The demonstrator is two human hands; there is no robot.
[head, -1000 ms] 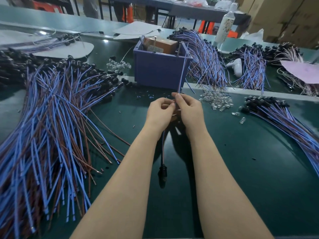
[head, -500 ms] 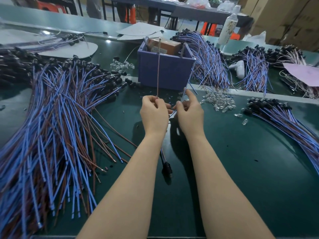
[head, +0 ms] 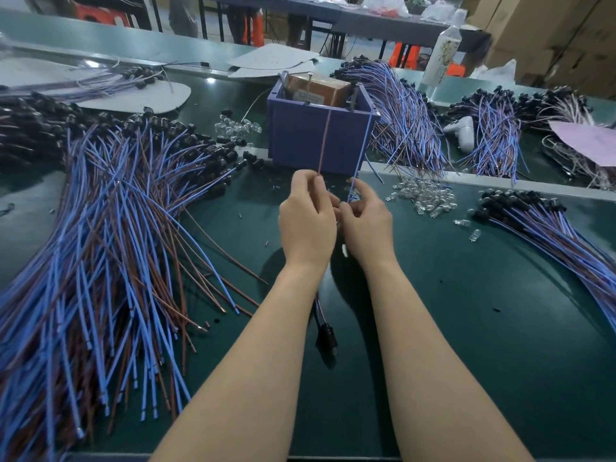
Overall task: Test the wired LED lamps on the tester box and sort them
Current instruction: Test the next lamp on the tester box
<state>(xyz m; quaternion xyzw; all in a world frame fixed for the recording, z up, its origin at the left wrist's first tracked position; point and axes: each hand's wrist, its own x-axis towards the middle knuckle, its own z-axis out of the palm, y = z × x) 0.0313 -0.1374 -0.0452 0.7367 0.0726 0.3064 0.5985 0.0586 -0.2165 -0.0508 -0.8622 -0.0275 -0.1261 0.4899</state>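
Your blue tester box (head: 300, 135) at mid-bench holds 1 brown carton (head: 320, 86), label (head: 310, 96) unreadable; your left hand (head: 308, 225) pinches the lamp's brown wire (head: 325, 138), your right hand (head: 366, 228) its blue wire (head: 361, 151), both wires running up to the box rim, the black lamp head (head: 326, 333) hanging below your wrists.

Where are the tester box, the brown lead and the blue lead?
tester box (head: 293, 138), head view, on its purple front wall.
brown lead (head: 324, 141), head view, mid-length, crossing the box front.
blue lead (head: 363, 148), head view, mid-length, near the box's right corner.
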